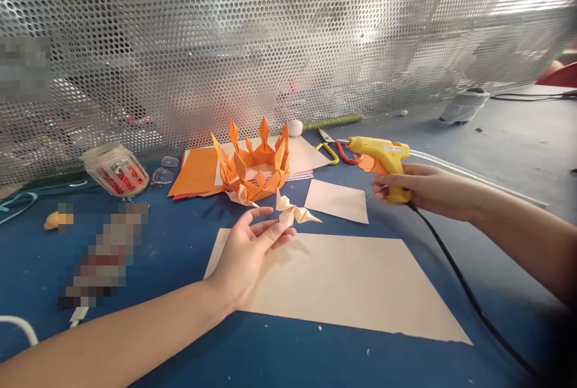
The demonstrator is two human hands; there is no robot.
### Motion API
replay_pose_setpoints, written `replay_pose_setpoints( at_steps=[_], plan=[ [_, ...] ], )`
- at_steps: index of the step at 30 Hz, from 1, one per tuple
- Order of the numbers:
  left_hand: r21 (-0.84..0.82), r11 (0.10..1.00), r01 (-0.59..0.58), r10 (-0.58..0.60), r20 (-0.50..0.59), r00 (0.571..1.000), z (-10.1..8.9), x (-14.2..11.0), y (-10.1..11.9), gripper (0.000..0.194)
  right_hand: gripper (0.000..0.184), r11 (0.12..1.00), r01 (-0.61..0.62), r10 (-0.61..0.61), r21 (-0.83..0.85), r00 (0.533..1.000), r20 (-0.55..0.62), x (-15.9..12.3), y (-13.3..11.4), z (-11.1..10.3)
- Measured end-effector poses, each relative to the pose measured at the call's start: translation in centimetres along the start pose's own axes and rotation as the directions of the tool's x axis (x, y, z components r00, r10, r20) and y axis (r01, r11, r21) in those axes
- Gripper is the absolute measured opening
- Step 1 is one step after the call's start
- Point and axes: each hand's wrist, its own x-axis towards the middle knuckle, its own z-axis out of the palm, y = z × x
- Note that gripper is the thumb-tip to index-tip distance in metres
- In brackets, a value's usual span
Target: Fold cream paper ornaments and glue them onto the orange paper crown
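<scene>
Between the thumb and fingers of my left hand (255, 244) is a cream folded-paper piece (295, 215) with pointed ends, held above a large cream sheet (342, 280). My right hand (428, 190) is wrapped round the handle of a yellow hot glue gun (381, 151). Its nozzle points left, a clear glue stick (478, 176) juts out behind, and a black cord (464, 292) hangs down. Behind my left hand stands an orange folded-paper crown (256, 163) with several upright points. Another cream folded piece (242, 196) lies at its front edge.
Coloured paper sheets (195, 170) lie under the crown. Scissors (347, 154) and a small cream square (338, 200) are nearby. At left are a jar with red bits (116, 170), glasses (164, 170) and a blurred-out flat object (106, 256). A perforated metal screen (252, 33) rises behind.
</scene>
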Motion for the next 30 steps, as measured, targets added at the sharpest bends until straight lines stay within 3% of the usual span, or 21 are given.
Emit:
replay_pose_setpoints(
  at_steps=[2, 5, 10, 15, 20, 25, 30],
  plan=[
    [-0.002, 1.000, 0.007, -0.007, -0.003, 1.000, 0.1, 0.0, 0.1, 0.020, 0.028, 0.998, -0.046, 0.042, 0.042, 0.994, 0.097, 0.8, -1.5, 0.0],
    [0.022, 1.000, 0.015, -0.015, 0.004, 1.000, 0.2, 0.1, 0.1, 0.022, 0.037, 0.995, -0.087, 0.079, 0.052, 0.986, 0.147, 1.6, -3.3, -0.1],
    [0.084, 0.996, 0.027, -0.029, 0.024, 0.999, 0.1, -0.1, 0.1, 0.028, 0.043, 0.990, -0.101, 0.106, -0.094, 0.993, 0.046, 1.1, -5.2, 0.5],
    [0.133, 0.990, 0.041, -0.046, 0.030, 0.998, 0.1, -0.3, 0.2, 0.031, 0.044, 0.967, -0.039, 0.032, -0.253, 0.999, -0.035, -0.3, -6.8, 1.6],
    [0.159, 0.986, 0.038, -0.046, 0.042, 0.998, 0.2, -0.3, 0.3, 0.034, 0.035, 0.910, 0.001, 0.009, -0.414, 1.000, 0.022, -0.8, -5.7, 2.0],
    [0.172, 0.984, 0.044, -0.051, 0.038, 0.998, 0.3, -0.5, 0.4, 0.032, 0.026, 0.830, -0.042, 0.141, -0.556, 0.980, 0.137, -0.7, -3.5, 1.7],
    [0.175, 0.984, 0.045, -0.052, 0.039, 0.998, 0.3, -0.6, 0.6, 0.031, 0.029, 0.769, -0.055, 0.222, -0.636, 0.957, 0.185, -0.6, -3.9, 1.8]
  ],
)
